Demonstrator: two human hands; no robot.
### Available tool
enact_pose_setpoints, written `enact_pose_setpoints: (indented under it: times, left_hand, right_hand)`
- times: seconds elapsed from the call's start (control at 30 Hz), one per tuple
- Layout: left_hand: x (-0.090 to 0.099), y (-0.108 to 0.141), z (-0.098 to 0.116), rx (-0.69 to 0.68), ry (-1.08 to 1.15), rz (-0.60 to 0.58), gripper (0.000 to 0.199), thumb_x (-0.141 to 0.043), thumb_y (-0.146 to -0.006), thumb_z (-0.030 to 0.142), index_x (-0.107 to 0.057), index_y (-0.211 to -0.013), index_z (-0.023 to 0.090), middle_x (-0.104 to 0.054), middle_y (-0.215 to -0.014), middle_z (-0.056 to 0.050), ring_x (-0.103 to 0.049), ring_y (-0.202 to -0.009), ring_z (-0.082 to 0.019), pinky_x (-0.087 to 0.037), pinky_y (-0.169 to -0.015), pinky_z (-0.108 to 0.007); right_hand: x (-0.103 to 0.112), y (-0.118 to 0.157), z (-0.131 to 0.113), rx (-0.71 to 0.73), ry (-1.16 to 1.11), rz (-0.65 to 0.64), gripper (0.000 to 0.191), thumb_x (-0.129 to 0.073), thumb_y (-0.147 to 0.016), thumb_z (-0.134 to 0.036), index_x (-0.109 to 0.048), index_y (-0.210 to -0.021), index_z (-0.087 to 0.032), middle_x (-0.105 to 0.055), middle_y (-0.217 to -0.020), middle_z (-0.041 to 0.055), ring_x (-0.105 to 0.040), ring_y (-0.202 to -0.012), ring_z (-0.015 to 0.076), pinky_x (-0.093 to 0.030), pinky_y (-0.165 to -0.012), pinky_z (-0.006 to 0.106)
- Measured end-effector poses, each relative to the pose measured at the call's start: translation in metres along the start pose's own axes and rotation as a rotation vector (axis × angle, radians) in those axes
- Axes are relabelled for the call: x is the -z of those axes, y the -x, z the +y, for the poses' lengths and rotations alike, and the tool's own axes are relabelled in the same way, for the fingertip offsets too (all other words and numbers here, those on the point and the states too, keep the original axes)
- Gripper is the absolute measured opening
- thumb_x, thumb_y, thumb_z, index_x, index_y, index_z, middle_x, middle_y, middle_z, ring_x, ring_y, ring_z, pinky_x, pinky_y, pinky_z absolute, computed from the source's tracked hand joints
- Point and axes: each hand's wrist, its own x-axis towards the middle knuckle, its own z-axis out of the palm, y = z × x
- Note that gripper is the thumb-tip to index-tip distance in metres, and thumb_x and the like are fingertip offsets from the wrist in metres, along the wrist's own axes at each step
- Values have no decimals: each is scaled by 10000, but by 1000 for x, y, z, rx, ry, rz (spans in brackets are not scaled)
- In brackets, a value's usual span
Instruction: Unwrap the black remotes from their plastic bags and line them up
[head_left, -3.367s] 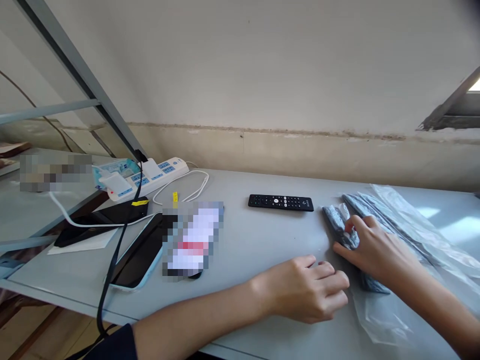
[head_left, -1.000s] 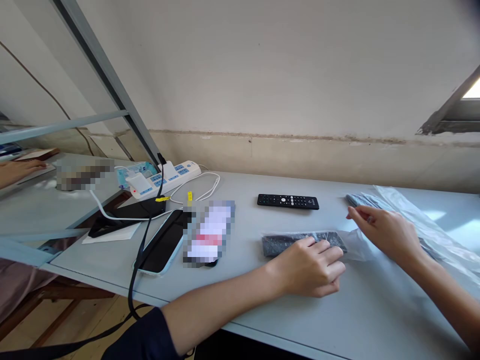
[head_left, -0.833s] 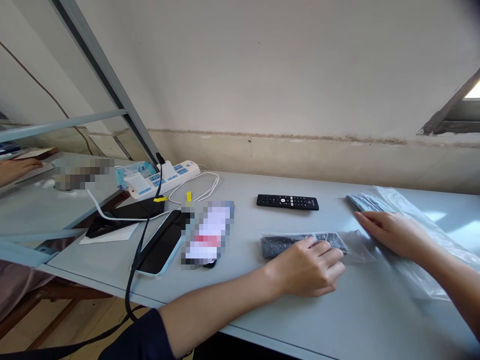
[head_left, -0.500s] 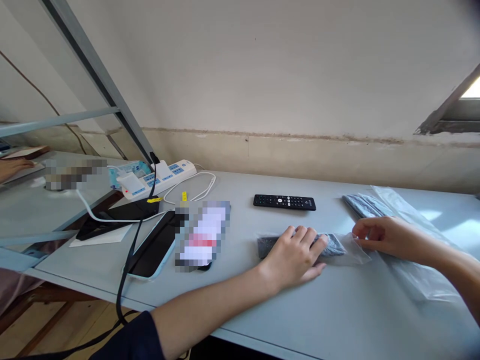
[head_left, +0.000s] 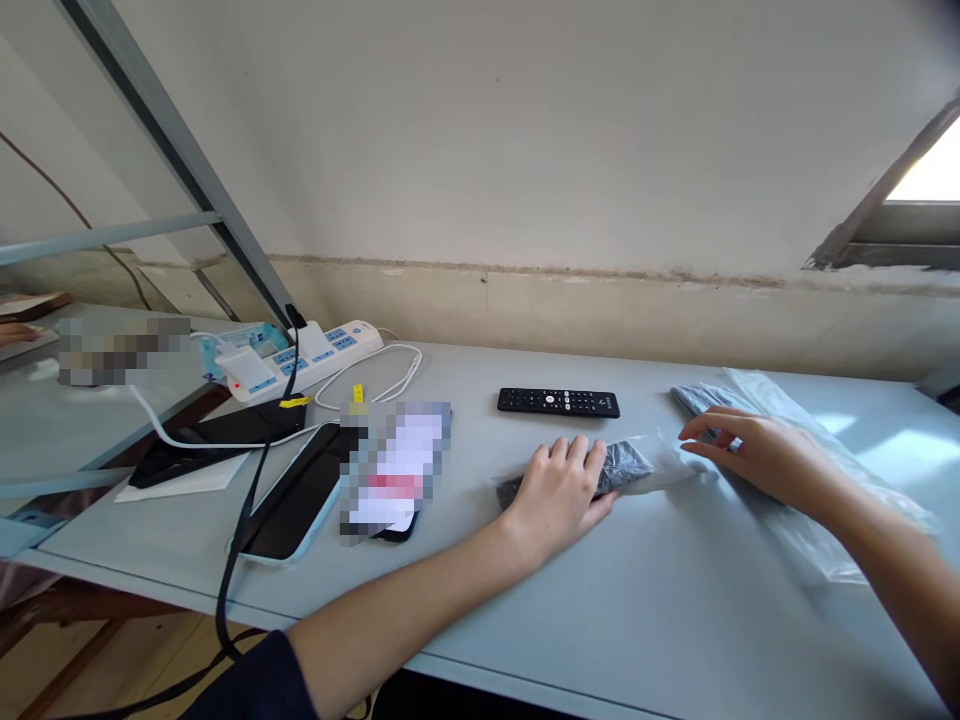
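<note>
My left hand (head_left: 562,495) is wrapped over a dark grey item in a clear plastic bag (head_left: 626,462), pressed on the grey table. The bag's loose clear end points right. My right hand (head_left: 750,455) hovers just past that end, thumb and fingers apart with nothing between them. Under and behind the right hand lies a larger clear bag (head_left: 772,395) with grey contents. A black remote control (head_left: 559,402) lies behind the left hand, closer to the wall.
Left on the table (head_left: 465,620) are a phone in a light blue case (head_left: 296,500), a partly blurred phone (head_left: 401,470), a black pouch (head_left: 217,435), a white power strip (head_left: 337,350) and cables. A person's hand (head_left: 19,333) shows far left.
My right hand has let go of the bag's clear end and opened slightly. The held bag is now tilted, its right end raised toward the wall. The view has shifted a little to the right.
</note>
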Motion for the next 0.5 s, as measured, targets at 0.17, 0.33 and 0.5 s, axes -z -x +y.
enact_pose_setpoints:
  times: [0.17,0.33,0.5]
  left_hand:
    - [1,1,1,7,37,-26,474,-505,-909,473,-485,-1250,145,-623,-1063,-89,-600,-942,-214,-482,-756,-290]
    - [3,1,3,44,53,-42,500,-523,-897,482,-478,-1248,128,-614,-1083,-100,-609,-938,-218,-494,-784,-300]
    - [8,1,4,60,59,-73,442,-586,-873,460,-512,-1186,157,-608,-1036,-75,-637,-894,-202,-517,-754,-281]
  right_hand:
    - [-8,-1,-8,123,-130,-28,609,-434,-692,-817,-660,-620,-255,-650,-792,74,-543,-535,157,-436,-496,325]
    - [-17,-1,-10,214,-226,-68,543,-462,-757,-742,-696,-670,-260,-649,-1010,87,-480,-480,92,-446,-467,308]
    - [-26,-2,-12,264,-284,-62,544,-376,-841,-658,-735,-803,-250,-639,-1014,120,-554,-577,132,-462,-486,309]
